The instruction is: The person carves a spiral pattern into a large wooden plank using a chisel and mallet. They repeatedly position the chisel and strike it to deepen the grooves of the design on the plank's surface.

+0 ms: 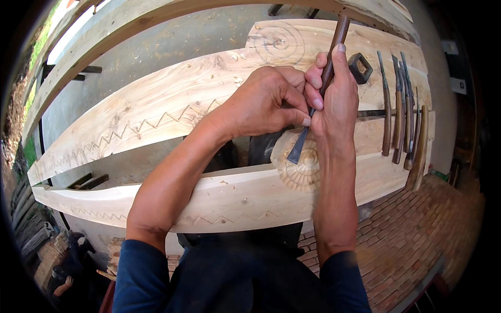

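A wood carving chisel with a dark brown handle slants down between my hands. Its flared steel blade points at a carved round rosette on the near pale board; whether the edge touches the wood I cannot tell. My right hand wraps the handle, thumb up along it. Lower down, my left hand is closed with thumb and fingers pinched at the shaft. A zigzag line runs along the near board and along the far board, which also bears drawn circles.
Several chisels with wooden handles lie in a row at the right end, beside a dark square block with a hollow. Wooden beams cross the back. Brick paving lies below right. Another person's hand shows at lower left.
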The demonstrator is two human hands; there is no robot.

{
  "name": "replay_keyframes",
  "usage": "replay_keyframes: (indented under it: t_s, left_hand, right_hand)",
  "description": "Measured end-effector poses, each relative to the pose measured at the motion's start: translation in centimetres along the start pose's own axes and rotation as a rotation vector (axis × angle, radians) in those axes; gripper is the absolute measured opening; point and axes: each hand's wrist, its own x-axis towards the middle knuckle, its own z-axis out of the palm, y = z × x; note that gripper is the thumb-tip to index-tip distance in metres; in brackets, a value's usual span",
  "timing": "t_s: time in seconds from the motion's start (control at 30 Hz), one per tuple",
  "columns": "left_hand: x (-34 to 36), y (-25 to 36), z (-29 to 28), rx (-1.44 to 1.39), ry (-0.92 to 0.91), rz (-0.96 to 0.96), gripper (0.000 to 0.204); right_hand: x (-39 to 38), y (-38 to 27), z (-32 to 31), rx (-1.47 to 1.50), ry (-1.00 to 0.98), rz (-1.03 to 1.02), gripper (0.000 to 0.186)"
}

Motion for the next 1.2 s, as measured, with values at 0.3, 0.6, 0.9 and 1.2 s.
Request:
replay_keyframes:
  t_s: [0.3, 0.6, 0.9, 1.2]
  left_hand:
    - [0.4, -0.1, 0.2, 0.0, 0.062, 0.015, 0.018]
    - [0.4, -0.6, 0.2, 0.0, 0.053, 0.032, 0.015]
    - [0.3, -0.4, 0.0, -0.01, 0.045, 0.01, 0.016]
    - [0.3, -0.6, 0.1, -0.054, 0.075, 0.019, 0.014]
  right_hand:
    - [0.7, -1.4, 0.1, 0.009, 0.014, -0.071, 0.039]
    - [0.7, -1.1, 0.5, -0.055, 0.015, -0.13, 0.039]
    - [0.5, -0.6, 0.8, -0.053, 0.004, -0.092, 0.04]
    - [0.9, -0.4, 0.6, -0.045, -0.007, -0.068, 0.039]
